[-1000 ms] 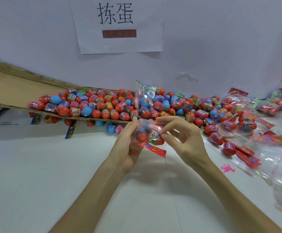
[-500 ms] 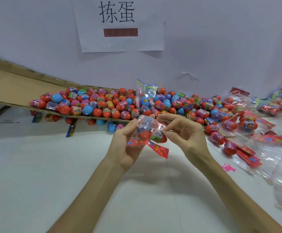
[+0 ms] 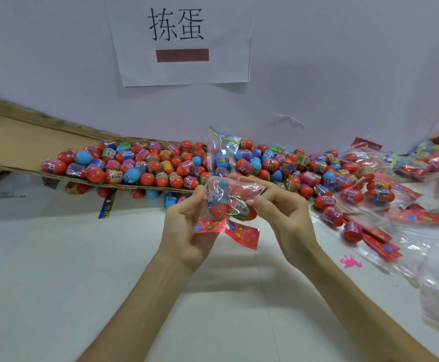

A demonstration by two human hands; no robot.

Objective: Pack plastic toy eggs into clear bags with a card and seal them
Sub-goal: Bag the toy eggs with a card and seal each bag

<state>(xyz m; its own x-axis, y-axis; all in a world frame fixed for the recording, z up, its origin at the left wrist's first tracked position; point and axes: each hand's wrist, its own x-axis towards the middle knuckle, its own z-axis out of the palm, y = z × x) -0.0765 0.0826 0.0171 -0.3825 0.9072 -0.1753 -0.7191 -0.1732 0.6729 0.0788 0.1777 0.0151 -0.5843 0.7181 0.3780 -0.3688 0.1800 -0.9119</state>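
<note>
Both hands hold one clear bag above the white table. Inside it are red toy eggs with printed wrappers. A red flowered card hangs from the bag's lower end. My left hand pinches the bag's left side between thumb and fingers. My right hand pinches its right side, fingers curled over the top edge. Behind the hands lies a big heap of loose red and blue eggs on a cardboard sheet.
A packed bag stands upright in the egg heap. Filled bags and red cards lie at the right, with empty clear bags nearer the right edge. A paper sign hangs on the wall. A pink toy figure lies on the table.
The bag has been lifted a little and turned between the hands; the red card now hangs spread out below it. Both hands keep their hold.
</note>
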